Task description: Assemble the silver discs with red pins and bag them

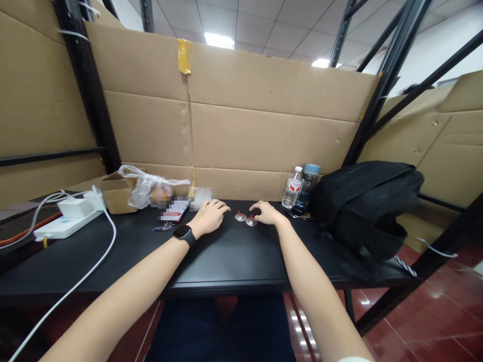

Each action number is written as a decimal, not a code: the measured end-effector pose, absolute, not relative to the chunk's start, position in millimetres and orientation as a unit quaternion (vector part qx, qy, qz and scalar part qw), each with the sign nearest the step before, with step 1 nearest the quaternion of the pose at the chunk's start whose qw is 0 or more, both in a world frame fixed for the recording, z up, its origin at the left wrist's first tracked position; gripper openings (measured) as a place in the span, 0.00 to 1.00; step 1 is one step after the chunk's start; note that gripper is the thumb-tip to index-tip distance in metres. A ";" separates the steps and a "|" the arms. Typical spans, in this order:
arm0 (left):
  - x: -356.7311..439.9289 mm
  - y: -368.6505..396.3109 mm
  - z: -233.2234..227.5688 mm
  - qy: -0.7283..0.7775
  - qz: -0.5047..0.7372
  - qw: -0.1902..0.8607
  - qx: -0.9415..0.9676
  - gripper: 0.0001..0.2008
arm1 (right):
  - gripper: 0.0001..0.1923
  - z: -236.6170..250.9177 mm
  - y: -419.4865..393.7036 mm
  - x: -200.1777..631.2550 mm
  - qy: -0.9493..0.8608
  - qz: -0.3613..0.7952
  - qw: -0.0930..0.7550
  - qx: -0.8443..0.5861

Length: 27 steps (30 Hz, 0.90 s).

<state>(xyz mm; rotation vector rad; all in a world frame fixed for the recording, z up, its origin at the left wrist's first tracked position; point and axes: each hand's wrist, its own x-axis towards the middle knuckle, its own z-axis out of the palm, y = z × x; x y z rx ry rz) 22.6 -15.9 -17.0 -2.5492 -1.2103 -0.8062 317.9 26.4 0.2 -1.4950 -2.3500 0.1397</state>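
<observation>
Two small silver discs with red upright tabs, resembling finger cymbals, lie side by side on the black table. The left disc [240,217] sits slightly farther back than the right disc [251,221]. My left hand [210,216], with a dark watch on its wrist, is low over the table to the left of the discs, fingers apart and holding nothing. Close beside the right disc is my right hand [265,212], its index finger and thumb curved and apart. Whether the thumb touches that disc I cannot tell.
Behind the table [230,261] stands a cardboard wall [241,136]. At left are a power strip [70,225] with cables, a small carton [116,193], a plastic bag [141,188] and a phone [176,210]. A water bottle [292,188], blue-lidded bottle [310,181] and black backpack [362,206] occupy the right.
</observation>
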 end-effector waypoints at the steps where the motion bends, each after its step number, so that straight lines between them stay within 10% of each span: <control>1: 19.1 -13.2 -16.0 -0.428 -0.280 0.107 -0.852 0.20 | 0.22 0.6 26.0 316.3 -0.828 0.054 0.167 -0.533; 27: -64.4 3.4 5.5 -0.621 -0.288 0.203 -0.700 0.10 | 0.15 6.5 24.6 318.3 -0.829 0.074 0.225 -0.506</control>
